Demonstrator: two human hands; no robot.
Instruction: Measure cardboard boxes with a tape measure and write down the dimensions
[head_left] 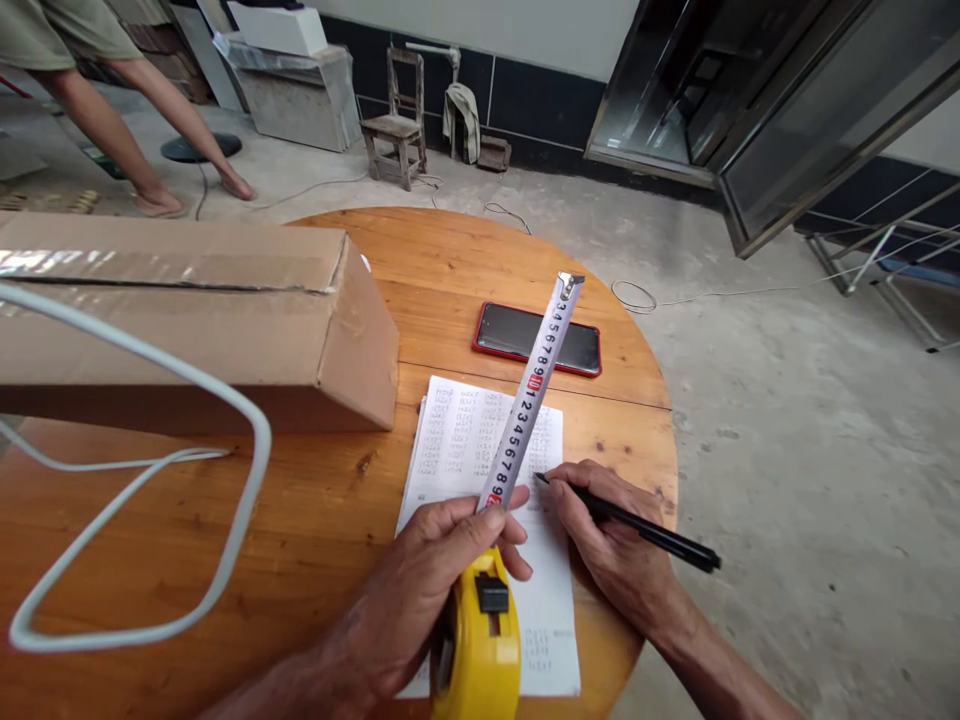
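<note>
My left hand point(439, 560) is closed around a yellow tape measure point(484, 640), thumb laid on the pulled-out blade point(525, 400). That white blade slants up and away, its metal hook point(570, 283) lying above the table. Between the fingers of my right hand point(611, 540) is a black pen point(649, 532), its tip over the paper point(544, 560). Columns of small handwritten figures cover much of the sheet's upper half, too small to read. Beyond the paper, a phone point(581, 350) in a red case lies partly behind the blade.
A cardboard box point(360, 340) occupies the left of the round wooden table point(442, 260). A pale bent rod or tube point(259, 470) arches in front of it. Past the table are a small wooden chair point(396, 125), loose cables on the floor and another person's legs point(112, 110).
</note>
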